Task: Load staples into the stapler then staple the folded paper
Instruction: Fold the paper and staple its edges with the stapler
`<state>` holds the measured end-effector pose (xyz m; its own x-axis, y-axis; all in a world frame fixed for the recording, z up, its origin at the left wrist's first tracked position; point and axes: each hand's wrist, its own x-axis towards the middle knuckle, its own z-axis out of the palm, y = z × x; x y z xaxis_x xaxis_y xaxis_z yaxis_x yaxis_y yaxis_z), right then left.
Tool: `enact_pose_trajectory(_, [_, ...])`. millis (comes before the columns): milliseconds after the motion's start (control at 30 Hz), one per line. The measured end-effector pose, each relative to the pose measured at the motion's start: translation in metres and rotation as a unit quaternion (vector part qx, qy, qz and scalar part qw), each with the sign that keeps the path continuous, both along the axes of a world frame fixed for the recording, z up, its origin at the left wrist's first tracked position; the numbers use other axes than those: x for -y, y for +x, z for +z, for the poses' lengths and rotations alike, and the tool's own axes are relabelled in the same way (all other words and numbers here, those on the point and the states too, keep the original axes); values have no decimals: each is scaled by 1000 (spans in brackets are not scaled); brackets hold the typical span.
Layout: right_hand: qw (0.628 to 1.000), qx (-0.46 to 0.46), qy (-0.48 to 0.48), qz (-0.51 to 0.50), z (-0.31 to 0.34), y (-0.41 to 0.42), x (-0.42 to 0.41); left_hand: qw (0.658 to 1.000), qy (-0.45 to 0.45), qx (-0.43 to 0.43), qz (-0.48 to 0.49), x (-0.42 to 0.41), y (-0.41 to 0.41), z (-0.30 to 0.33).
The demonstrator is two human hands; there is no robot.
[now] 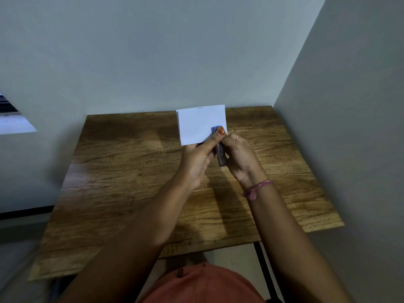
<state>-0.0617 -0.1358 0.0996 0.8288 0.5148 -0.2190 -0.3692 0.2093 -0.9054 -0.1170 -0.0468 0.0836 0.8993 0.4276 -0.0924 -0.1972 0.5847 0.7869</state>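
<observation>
A white folded paper (200,123) is held up above the wooden table (131,182), near its far edge. My left hand (200,159) holds the paper's lower edge, and its thumb presses on the blue top of the stapler (220,155). The stapler is small, metal with a blue tip, and it sits over the paper's lower right corner. My right hand (239,158) grips the stapler body from the right, fingers curled round it. A ring shows on one finger and a pink thread band on the wrist. No loose staples are visible.
The table stands in a corner, with grey walls behind it and to the right. A window opening (13,119) shows at far left. Black table legs (265,270) and my orange-clad lap (203,285) lie below the near edge.
</observation>
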Motion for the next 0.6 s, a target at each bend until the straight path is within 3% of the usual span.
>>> enact_pose_trajectory(67, [1000,-2,-4,7,-1,4,5,999,11,-14,-30,-9,-5,1])
enact_pose_trajectory(233, [999,-15,31,14,1,9,13,994,36,-74,66,-35,-13,3])
enact_pose_trajectory(367, [996,-57,55,39,1,8,15,984,111,-107,93,-43,-17,2])
enact_pose_trajectory(600, [988,-114,78,63,-12,8,18,976,116,-127,132,-47,-20,-4])
